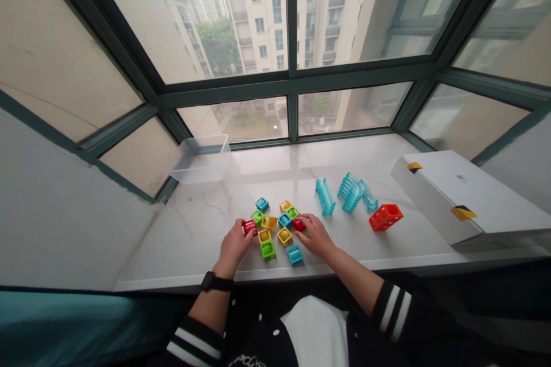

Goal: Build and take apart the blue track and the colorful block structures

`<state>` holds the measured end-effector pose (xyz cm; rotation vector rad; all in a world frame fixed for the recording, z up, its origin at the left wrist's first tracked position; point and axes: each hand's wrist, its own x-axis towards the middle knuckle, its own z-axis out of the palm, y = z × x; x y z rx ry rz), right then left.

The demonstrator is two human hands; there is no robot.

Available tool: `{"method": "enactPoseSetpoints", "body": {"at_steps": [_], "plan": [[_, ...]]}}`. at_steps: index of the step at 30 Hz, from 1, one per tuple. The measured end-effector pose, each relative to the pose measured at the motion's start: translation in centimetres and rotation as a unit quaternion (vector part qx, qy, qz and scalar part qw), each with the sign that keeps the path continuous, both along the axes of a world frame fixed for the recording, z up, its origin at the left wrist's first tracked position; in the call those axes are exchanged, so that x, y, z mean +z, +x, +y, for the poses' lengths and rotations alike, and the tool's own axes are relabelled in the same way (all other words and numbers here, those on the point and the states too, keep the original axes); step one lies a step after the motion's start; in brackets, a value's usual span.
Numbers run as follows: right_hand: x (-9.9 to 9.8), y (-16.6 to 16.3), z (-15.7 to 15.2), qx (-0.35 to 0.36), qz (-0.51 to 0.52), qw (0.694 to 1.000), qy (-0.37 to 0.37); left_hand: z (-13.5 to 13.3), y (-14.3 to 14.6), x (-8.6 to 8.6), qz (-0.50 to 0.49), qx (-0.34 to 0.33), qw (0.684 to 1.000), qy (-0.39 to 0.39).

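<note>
In the head view, the person's left hand (235,243) is curled at the left edge of a cluster of small toy cubes, thumb and fingers closed around a red cube (249,228), apparently to steady it. The right hand (315,235) reaches in from the other side, fingers bent over a second red cube (298,224) that they partly cover; I cannot tell whether they pinch it or merely touch it.

Between the hands lie the other cubes, near both sets of fingertips: a yellow domed cube (284,236), a green cube (267,250) at the near end, and a blue cube (295,255) set apart toward the front edge of the marble windowsill (193,241). This close grouping probably keeps every cube within easy reach of both hands.

Right of the right hand, well apart from the cluster, stand translucent turquoise ramp pieces (325,196) and an orange-red openwork block (386,218), perhaps set aside to leave working room. A clear plastic bin (200,166) sits by the window at far left; a white box (495,183) lies at far right.
</note>
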<state>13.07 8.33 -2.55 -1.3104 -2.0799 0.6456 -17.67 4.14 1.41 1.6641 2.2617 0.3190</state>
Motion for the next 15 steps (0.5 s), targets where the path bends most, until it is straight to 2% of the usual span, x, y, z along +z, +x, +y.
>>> {"method": "enactPoseSetpoints", "body": {"at_steps": [4, 7, 10, 15], "plan": [[0.7, -1.9, -0.2, 0.015, -0.011, 0.998, 0.054, 0.9, 0.9, 0.6, 0.014, 0.001, 1.0, -0.009], [1.4, -4.3, 0.8, 0.088, -0.014, 0.993, 0.077, 1.0, 1.2, 1.3, 0.024, -0.001, 1.0, 0.005], [1.3, -6.7, 1.7, 0.151, -0.056, 0.984, 0.075, 0.6, 1.1, 2.0, 0.025, 0.008, 0.999, 0.027], [0.1, -8.2, 1.8, 0.169, -0.147, 0.974, 0.044, 0.2, 0.8, 2.4, 0.001, 0.017, 0.999, 0.044]]}}
